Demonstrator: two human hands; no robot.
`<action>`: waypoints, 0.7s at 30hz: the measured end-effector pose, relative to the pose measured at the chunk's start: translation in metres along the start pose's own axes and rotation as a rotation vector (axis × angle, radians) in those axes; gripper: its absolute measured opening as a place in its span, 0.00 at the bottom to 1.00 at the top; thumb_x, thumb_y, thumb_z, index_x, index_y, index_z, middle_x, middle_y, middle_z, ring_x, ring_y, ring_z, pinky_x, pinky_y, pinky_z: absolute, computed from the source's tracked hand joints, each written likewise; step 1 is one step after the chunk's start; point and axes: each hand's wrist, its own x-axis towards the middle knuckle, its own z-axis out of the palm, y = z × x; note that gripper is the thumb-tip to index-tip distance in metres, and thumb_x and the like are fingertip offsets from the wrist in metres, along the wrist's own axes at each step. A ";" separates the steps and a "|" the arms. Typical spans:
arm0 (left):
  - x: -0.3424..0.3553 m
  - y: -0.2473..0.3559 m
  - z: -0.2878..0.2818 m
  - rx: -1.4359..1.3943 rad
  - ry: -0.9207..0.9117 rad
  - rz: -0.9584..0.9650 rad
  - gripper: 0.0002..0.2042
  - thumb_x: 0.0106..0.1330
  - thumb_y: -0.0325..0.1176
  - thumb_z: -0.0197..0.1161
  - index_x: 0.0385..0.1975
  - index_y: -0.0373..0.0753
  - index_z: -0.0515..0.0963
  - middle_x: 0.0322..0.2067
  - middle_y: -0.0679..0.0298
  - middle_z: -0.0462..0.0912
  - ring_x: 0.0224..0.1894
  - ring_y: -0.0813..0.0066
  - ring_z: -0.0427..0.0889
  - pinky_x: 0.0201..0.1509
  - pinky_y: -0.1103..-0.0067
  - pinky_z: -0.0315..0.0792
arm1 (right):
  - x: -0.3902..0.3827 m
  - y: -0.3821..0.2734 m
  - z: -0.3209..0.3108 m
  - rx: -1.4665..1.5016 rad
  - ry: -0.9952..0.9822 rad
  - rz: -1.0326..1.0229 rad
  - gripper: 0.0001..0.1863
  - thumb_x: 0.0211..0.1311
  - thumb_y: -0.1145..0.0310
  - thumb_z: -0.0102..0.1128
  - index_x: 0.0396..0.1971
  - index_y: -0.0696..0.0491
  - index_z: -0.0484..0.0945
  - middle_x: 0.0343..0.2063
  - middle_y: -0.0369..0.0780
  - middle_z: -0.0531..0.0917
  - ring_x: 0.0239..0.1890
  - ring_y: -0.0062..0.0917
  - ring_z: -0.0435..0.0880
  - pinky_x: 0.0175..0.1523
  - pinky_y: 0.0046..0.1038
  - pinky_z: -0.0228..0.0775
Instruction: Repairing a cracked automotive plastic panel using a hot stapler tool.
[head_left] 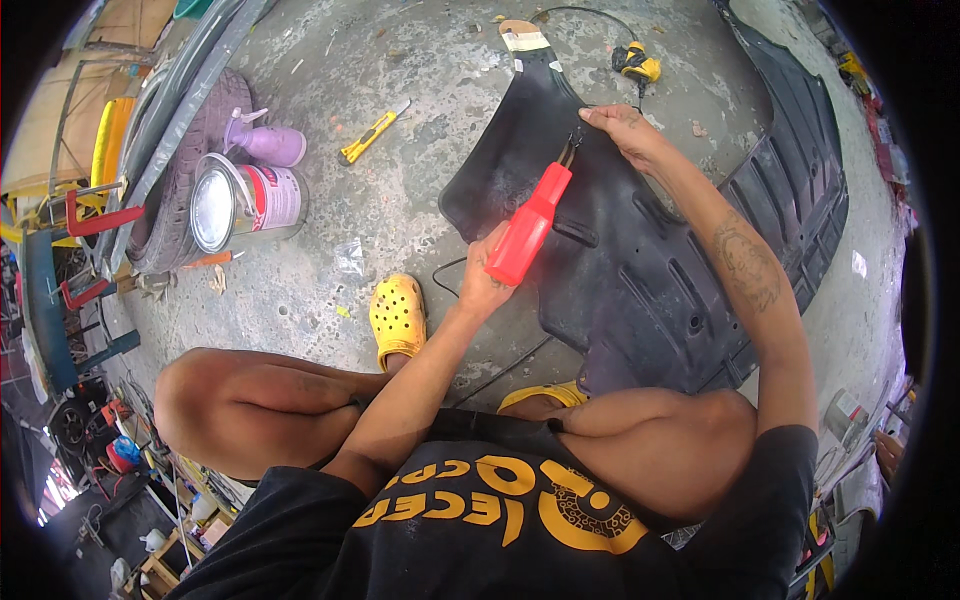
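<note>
As work went on over bare concrete [325, 95], we saw the left hand [486, 276] curled around the body of a red tool [530, 225], its metal prongs [571, 149] aimed at a black panel [640, 275] spread on the floor before the knees [715, 425]. We judged the tool light and rigid, best gripped by its smooth casing, clear of prongs that might have been hot. Broad but probably light, the panel looked stiff along its ribs and bendier at its narrow end, the rim offering the surest hold. There, we found the right hand [628, 132] nearly closed, thumb and finger apparently pinching the edge. We could not see the left fingertips behind the casing, nor tell whether the prongs touched the panel, part of which the right forearm [750, 270] hid.
</note>
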 end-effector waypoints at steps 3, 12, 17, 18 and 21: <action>0.000 0.001 0.001 0.028 0.006 0.006 0.12 0.63 0.30 0.68 0.45 0.35 0.79 0.31 0.59 0.84 0.32 0.70 0.82 0.39 0.77 0.74 | 0.000 0.001 -0.002 -0.002 -0.012 0.007 0.13 0.69 0.61 0.59 0.39 0.57 0.82 0.35 0.37 0.85 0.34 0.18 0.82 0.40 0.23 0.76; 0.001 0.002 0.000 0.015 -0.004 0.001 0.12 0.63 0.30 0.68 0.45 0.36 0.79 0.32 0.58 0.83 0.32 0.68 0.83 0.39 0.77 0.74 | 0.006 0.003 -0.007 -0.040 -0.024 0.031 0.15 0.69 0.62 0.59 0.46 0.58 0.80 0.40 0.35 0.85 0.39 0.17 0.82 0.46 0.21 0.76; -0.001 0.007 0.000 -0.072 0.006 -0.022 0.12 0.63 0.31 0.68 0.44 0.35 0.79 0.31 0.58 0.83 0.31 0.69 0.82 0.39 0.77 0.74 | 0.001 0.002 -0.001 -0.014 -0.003 0.002 0.13 0.68 0.61 0.60 0.40 0.57 0.82 0.36 0.36 0.85 0.35 0.17 0.81 0.41 0.22 0.74; -0.001 0.007 0.000 -0.074 0.010 -0.023 0.12 0.63 0.31 0.68 0.44 0.35 0.79 0.31 0.58 0.83 0.31 0.70 0.82 0.39 0.77 0.74 | 0.000 0.002 -0.001 -0.015 -0.003 -0.004 0.13 0.69 0.62 0.60 0.40 0.57 0.82 0.36 0.36 0.85 0.34 0.18 0.81 0.40 0.22 0.74; 0.000 0.003 0.000 -0.039 0.000 -0.019 0.12 0.63 0.31 0.68 0.44 0.35 0.79 0.31 0.59 0.83 0.31 0.71 0.82 0.39 0.77 0.74 | -0.001 0.000 0.000 -0.016 0.003 0.002 0.13 0.69 0.62 0.59 0.40 0.57 0.82 0.36 0.36 0.85 0.34 0.17 0.81 0.40 0.22 0.75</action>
